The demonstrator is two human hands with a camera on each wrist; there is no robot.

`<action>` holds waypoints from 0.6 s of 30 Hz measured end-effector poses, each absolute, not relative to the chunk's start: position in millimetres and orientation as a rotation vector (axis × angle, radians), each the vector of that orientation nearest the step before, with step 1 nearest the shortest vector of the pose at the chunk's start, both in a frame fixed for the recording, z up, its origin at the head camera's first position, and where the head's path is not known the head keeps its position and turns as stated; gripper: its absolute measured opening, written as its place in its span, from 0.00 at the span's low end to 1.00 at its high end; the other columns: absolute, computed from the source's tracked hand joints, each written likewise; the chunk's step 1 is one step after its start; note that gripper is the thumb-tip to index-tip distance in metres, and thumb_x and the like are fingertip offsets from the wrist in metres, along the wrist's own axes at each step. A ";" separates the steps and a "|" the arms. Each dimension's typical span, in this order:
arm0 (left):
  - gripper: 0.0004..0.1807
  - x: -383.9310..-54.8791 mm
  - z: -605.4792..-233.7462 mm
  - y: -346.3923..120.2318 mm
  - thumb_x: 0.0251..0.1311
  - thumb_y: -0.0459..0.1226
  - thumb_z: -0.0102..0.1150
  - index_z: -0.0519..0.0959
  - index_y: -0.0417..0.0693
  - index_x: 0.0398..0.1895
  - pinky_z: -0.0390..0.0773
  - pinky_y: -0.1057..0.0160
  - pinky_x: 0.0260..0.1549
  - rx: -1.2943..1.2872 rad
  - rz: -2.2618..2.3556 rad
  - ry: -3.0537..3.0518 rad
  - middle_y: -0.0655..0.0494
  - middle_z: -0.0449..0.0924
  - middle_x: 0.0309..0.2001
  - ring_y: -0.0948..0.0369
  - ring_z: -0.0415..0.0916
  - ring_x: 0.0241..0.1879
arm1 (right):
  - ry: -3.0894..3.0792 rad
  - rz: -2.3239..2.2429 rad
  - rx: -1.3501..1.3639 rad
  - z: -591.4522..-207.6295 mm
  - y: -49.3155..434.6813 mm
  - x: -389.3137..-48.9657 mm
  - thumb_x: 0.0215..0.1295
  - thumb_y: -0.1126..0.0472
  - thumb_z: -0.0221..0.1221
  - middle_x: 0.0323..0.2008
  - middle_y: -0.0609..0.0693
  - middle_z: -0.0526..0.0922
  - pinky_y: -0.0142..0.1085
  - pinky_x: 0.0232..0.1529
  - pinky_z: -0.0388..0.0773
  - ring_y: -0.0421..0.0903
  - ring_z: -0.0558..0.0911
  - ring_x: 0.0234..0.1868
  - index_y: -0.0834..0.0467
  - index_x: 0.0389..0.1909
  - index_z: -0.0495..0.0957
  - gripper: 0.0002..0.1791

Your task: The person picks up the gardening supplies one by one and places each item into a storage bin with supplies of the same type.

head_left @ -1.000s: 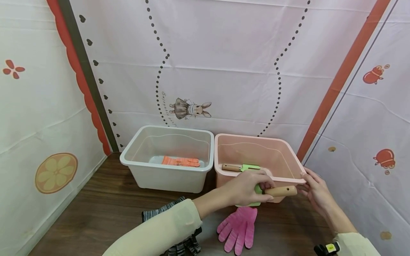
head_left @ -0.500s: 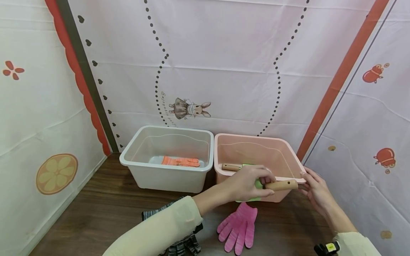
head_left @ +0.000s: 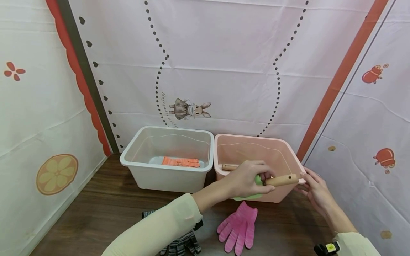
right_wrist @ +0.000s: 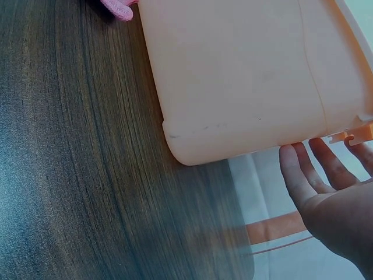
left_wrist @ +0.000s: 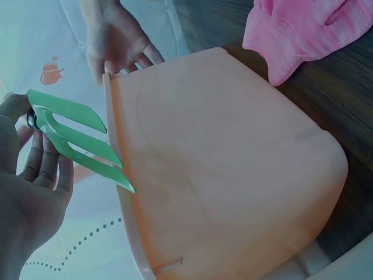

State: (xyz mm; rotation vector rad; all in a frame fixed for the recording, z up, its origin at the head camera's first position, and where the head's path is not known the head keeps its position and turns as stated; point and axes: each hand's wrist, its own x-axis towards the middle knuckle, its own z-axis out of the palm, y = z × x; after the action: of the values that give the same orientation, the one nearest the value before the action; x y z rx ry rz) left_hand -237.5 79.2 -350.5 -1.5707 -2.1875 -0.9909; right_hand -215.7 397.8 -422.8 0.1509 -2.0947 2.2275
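My left hand (head_left: 250, 179) pinches a small garden hand fork by its neck, over the front rim of the pink bin (head_left: 256, 137). In the left wrist view the fork's three green tines (left_wrist: 81, 140) show beside the bin's rim. Its wooden handle (head_left: 282, 180) points right. My right hand (head_left: 317, 192) holds the bin's right front corner, with the thumb at the rim and fingers against the outside. Inside this bin lies another wooden handle (head_left: 229, 167), the rest of it hidden behind my left hand.
A pale grey bin (head_left: 169, 179) with an orange glove (head_left: 180, 162) in it stands to the left. On the dark wooden table (head_left: 96, 213) lie a pink glove (head_left: 240, 227) and black-and-grey gloves (head_left: 182, 245), partly under my left sleeve. Printed cloth hangs behind.
My left hand has risen a little with the hand fork, and the handle's end now tilts higher. The tool in the pink bin is more covered. My right hand has stayed at the corner.
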 end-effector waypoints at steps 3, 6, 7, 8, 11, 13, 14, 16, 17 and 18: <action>0.11 -238.2 -347.6 78.8 0.65 0.42 0.75 0.87 0.51 0.47 0.72 0.82 0.37 -1.563 -0.986 -2.191 0.65 0.78 0.36 0.70 0.75 0.37 | -2.072 2.245 0.184 -423.0 397.4 -215.6 0.86 0.60 0.48 0.51 0.35 0.86 0.35 0.46 0.88 0.36 0.86 0.48 0.44 0.65 0.74 0.15; 0.12 -239.3 -344.4 78.8 0.65 0.43 0.75 0.86 0.51 0.47 0.73 0.83 0.38 -1.551 -0.953 -2.206 0.66 0.78 0.36 0.73 0.74 0.37 | -2.060 2.254 0.196 -423.1 397.2 -215.5 0.86 0.60 0.48 0.51 0.35 0.86 0.35 0.46 0.88 0.36 0.86 0.48 0.42 0.63 0.75 0.15; 0.12 -239.7 -343.4 78.9 0.65 0.43 0.75 0.86 0.51 0.48 0.73 0.83 0.38 -1.552 -0.951 -2.206 0.66 0.78 0.36 0.73 0.74 0.37 | -2.060 2.254 0.194 -423.1 397.3 -215.5 0.86 0.60 0.48 0.51 0.35 0.86 0.35 0.46 0.88 0.36 0.87 0.48 0.42 0.63 0.75 0.15; 0.12 -240.1 -342.3 78.8 0.65 0.42 0.75 0.86 0.51 0.48 0.73 0.83 0.38 -1.557 -0.956 -2.203 0.66 0.78 0.36 0.73 0.74 0.37 | -2.063 2.251 0.192 -423.1 397.4 -215.5 0.86 0.60 0.48 0.51 0.34 0.86 0.35 0.46 0.88 0.36 0.86 0.48 0.43 0.64 0.75 0.15; 0.12 -241.2 -338.9 78.6 0.64 0.41 0.76 0.87 0.49 0.48 0.74 0.83 0.39 -1.578 -0.970 -2.183 0.64 0.79 0.36 0.72 0.74 0.37 | -2.068 2.247 0.181 -423.3 397.9 -215.7 0.86 0.59 0.48 0.51 0.34 0.85 0.35 0.46 0.88 0.36 0.86 0.48 0.44 0.66 0.73 0.15; 0.13 -241.5 -335.9 78.5 0.64 0.40 0.76 0.87 0.47 0.47 0.74 0.83 0.40 -1.597 -0.992 -2.161 0.62 0.80 0.36 0.71 0.75 0.37 | -2.068 2.248 0.178 -423.6 398.2 -215.9 0.86 0.59 0.48 0.51 0.34 0.85 0.35 0.46 0.88 0.36 0.86 0.48 0.45 0.67 0.72 0.16; 0.13 -241.8 -334.4 78.7 0.63 0.39 0.77 0.87 0.46 0.47 0.74 0.82 0.40 -1.603 -0.999 -2.152 0.61 0.80 0.36 0.71 0.75 0.37 | -2.067 2.249 0.180 -423.8 398.4 -216.0 0.86 0.59 0.48 0.51 0.34 0.85 0.35 0.46 0.88 0.36 0.86 0.48 0.45 0.67 0.72 0.16; 0.13 -242.5 -331.5 79.1 0.63 0.39 0.77 0.87 0.45 0.47 0.75 0.82 0.40 -1.610 -1.006 -2.139 0.60 0.80 0.37 0.70 0.75 0.38 | -2.065 2.251 0.187 -424.1 398.6 -216.2 0.86 0.59 0.48 0.51 0.34 0.85 0.35 0.46 0.88 0.36 0.86 0.48 0.44 0.66 0.73 0.15; 0.13 -243.0 -330.2 79.4 0.63 0.38 0.77 0.87 0.45 0.47 0.75 0.82 0.40 -1.612 -1.010 -2.135 0.59 0.81 0.37 0.69 0.76 0.38 | -2.064 2.252 0.192 -424.3 398.8 -216.3 0.87 0.59 0.48 0.51 0.34 0.85 0.35 0.46 0.88 0.36 0.87 0.48 0.43 0.65 0.74 0.15; 0.12 -243.3 -328.6 79.6 0.63 0.38 0.77 0.87 0.45 0.47 0.75 0.82 0.41 -1.610 -1.007 -2.135 0.59 0.81 0.37 0.68 0.76 0.38 | -2.063 2.252 0.197 -424.4 398.9 -216.3 0.87 0.59 0.48 0.51 0.34 0.85 0.35 0.46 0.88 0.36 0.87 0.48 0.42 0.64 0.74 0.15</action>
State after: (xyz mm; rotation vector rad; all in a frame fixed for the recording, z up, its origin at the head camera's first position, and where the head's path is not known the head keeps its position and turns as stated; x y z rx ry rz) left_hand -243.3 79.6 -328.6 -1.6104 -2.1348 -1.0068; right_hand -216.3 398.9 -424.4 0.1971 -2.0630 2.2516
